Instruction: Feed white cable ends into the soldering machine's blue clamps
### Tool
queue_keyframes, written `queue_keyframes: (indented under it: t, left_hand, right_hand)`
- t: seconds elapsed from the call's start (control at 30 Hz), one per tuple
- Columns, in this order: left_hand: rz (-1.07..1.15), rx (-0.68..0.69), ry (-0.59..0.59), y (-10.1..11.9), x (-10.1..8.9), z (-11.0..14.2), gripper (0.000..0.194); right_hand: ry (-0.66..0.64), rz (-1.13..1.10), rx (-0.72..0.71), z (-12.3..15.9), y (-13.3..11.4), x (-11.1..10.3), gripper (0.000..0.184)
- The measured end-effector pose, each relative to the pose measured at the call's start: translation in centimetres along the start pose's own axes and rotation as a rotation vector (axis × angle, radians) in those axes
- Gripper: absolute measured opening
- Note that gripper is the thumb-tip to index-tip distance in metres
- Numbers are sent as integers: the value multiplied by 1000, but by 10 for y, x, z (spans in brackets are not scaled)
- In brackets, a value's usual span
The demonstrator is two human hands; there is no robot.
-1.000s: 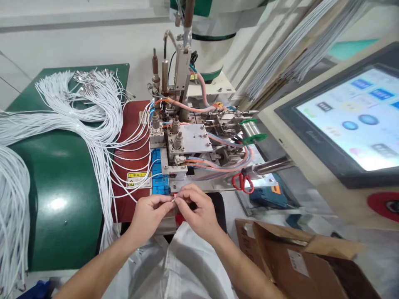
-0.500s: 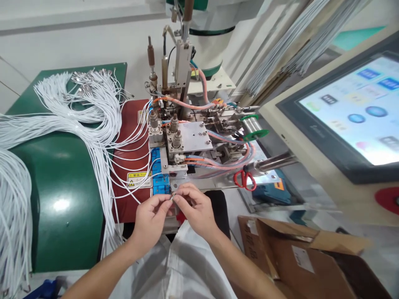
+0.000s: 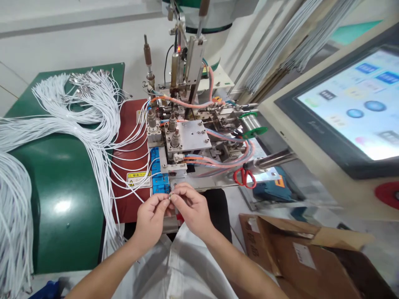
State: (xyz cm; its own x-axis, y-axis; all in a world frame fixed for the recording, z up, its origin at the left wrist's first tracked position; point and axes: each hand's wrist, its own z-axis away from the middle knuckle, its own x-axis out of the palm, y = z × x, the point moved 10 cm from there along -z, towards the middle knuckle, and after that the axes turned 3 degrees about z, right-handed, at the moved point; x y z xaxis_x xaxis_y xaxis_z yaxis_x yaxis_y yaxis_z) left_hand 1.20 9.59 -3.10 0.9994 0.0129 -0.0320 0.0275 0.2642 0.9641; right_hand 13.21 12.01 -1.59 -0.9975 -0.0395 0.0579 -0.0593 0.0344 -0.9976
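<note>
The upright metal slide [image 3: 195, 60] has shifted right; the fingers keep their pinch.
Left of the blue blocks [image 3: 160, 180] lie white wires [image 3: 67, 126]; just beside the blocks' near end, the left hand [image 3: 149, 218] and the right hand [image 3: 191, 209] grasp one small piece [image 3: 170, 197] between fingertips, its shape too small to tell. Beyond the blocks, the slide's move suggests that the machine [image 3: 188, 139] cycles while handwork continues.

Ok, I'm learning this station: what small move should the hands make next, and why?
Probably ease the small piece toward the blue blocks: the left hand and right hand pinch it close by, and white wires run to those blocks.
</note>
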Motion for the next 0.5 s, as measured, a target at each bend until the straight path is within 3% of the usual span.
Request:
queue_keyframes:
  t: [0.13, 0.3, 0.5]
  left_hand:
    - [-4, 13, -36, 0, 1, -1, 16]
    - [56, -2, 21, -5, -2, -1, 15]
    - [69, -6, 27, -4, -3, 1, 16]
  right_hand:
    - [-47, 70, -61, -4, -10, -1, 9]
    - [40, -111, 50, 1, 9, 0, 8]
    - [23, -229, 103, 4, 21, 8, 6]
